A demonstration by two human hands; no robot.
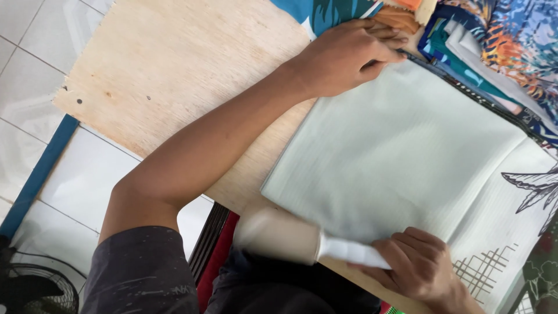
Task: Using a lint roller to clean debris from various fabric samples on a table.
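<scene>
This looks like a small garment or textile workshop, perhaps run from a home. A bare plywood worktop (168, 64) stands on a white tiled floor (35, 52), and folded printed fabrics (494, 46) in blue, orange and teal are stacked at its far right. A pale green folded cloth (395, 157) lies spread across the worktop, and a floor fan (35, 291) stands at the near left.

The left arm is stretched far forward, and the left hand (349, 55) lies palm down with its fingers (388, 36) curled together. The right hand (419, 263) is near the body, its fingers closed in a grip.
</scene>
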